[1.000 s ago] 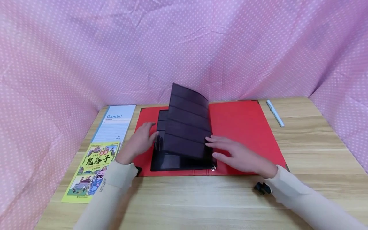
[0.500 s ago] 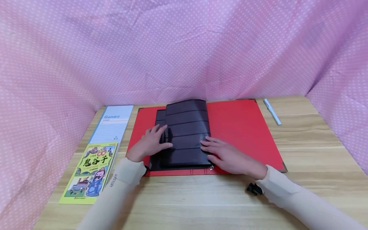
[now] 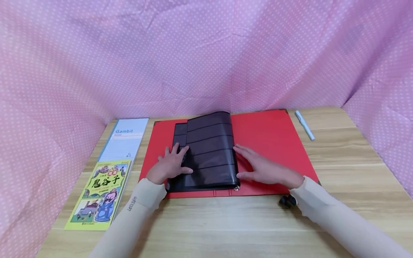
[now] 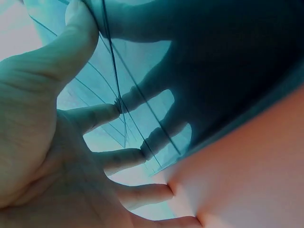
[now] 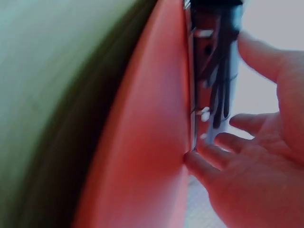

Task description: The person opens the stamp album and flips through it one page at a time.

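A red ring binder (image 3: 267,143) lies spread open on the table, with black pocket pages (image 3: 209,143) on its left side. The top page bows up near the rings and lies shifted right of the page beneath. My left hand (image 3: 169,165), fingers spread, rests at the pages' left edge; in the left wrist view its thumb (image 4: 78,33) touches the glossy page and its outer fingertips reach the red cover. My right hand (image 3: 267,170) has fingertips and thumb against the pages' bound edge. Metal rings (image 5: 205,114) show beside its fingers in the right wrist view.
A yellow comic-style book (image 3: 100,197) overlaps a white and blue notebook (image 3: 124,138) at the left. A light blue pen (image 3: 304,125) lies at the back right. Behind the wooden table (image 3: 209,225) hangs a pink dotted cloth (image 3: 206,53).
The raised black page has come down to the left onto the pages below. My left hand has moved right onto the pages' edge, and my right hand has drawn slightly right to the bound edge.
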Demonstrator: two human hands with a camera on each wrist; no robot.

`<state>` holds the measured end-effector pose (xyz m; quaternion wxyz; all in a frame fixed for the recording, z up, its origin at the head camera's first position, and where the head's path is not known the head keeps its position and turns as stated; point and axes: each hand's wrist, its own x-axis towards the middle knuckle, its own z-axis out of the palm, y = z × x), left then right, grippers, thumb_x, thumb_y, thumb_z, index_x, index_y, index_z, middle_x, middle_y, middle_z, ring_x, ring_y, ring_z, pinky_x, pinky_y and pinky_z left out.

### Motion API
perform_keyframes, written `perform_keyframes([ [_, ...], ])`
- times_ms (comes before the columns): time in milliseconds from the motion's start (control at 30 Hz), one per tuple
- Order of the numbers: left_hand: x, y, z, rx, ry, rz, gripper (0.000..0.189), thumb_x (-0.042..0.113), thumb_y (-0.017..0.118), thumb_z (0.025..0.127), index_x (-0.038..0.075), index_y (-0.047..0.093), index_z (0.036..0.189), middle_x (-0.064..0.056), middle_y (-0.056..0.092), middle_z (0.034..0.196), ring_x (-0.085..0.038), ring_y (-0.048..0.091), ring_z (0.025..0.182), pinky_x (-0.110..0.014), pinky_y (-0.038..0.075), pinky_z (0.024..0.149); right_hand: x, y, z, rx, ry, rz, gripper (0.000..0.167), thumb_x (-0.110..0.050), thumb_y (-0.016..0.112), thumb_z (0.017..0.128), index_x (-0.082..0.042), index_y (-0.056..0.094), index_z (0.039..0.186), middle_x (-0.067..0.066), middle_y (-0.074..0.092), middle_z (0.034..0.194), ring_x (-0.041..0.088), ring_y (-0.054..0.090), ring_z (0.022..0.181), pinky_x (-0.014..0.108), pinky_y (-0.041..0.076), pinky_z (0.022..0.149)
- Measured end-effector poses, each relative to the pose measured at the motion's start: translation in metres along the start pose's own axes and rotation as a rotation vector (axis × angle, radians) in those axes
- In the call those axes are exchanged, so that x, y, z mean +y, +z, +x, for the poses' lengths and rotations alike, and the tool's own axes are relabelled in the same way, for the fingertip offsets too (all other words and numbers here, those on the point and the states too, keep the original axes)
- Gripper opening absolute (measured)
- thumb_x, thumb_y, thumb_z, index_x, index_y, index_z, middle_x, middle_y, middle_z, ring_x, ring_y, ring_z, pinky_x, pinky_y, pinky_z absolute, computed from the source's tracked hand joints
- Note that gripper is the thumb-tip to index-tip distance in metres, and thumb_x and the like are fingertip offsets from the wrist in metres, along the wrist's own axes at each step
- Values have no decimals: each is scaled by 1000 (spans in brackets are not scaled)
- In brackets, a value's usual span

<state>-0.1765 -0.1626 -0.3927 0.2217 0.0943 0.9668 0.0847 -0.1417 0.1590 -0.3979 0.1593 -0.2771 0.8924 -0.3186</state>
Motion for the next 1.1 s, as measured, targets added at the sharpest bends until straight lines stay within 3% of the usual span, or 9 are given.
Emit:
perform_keyframes([
  [200, 0, 6, -1, 1, -2, 16, 92, 43, 72, 81, 18, 20, 152, -22, 10, 154, -51, 8, 135, -72, 18, 98, 8, 4, 2, -53, 67, -28, 100, -61, 63, 80, -22, 8, 153, -1, 10, 156, 23, 15, 140, 44, 38, 102],
  [667, -9, 6, -2, 6, 19, -15, 86, 33, 70, 85, 13, 20, 152, -17, 10, 155, -45, 9, 138, -68, 16, 102, -14, 8, 10, -30, 105, -101, 98, -61, 62, 81, -18, 12, 153, 2, 11, 156, 28, 21, 138, 44, 43, 96],
  [900, -15, 4, -2, 20, 38, 13, 78, 26, 68, 88, 9, 25, 150, -16, 12, 155, -40, 14, 138, -66, 18, 103, -24, 17, 21, -21, 109, -162, 95, -59, 62, 83, -12, 16, 152, 7, 11, 157, 35, 18, 139, 69, 24, 98],
  [1100, -15, 2, -8, 16, 46, 53, 78, 23, 70, 86, 3, 28, 148, -15, 14, 155, -37, 14, 139, -55, 30, 103, -26, 18, 25, -34, 127, -193, 92, -56, 65, 82, -16, 22, 152, 5, 13, 157, 35, 18, 139, 74, 20, 95],
])
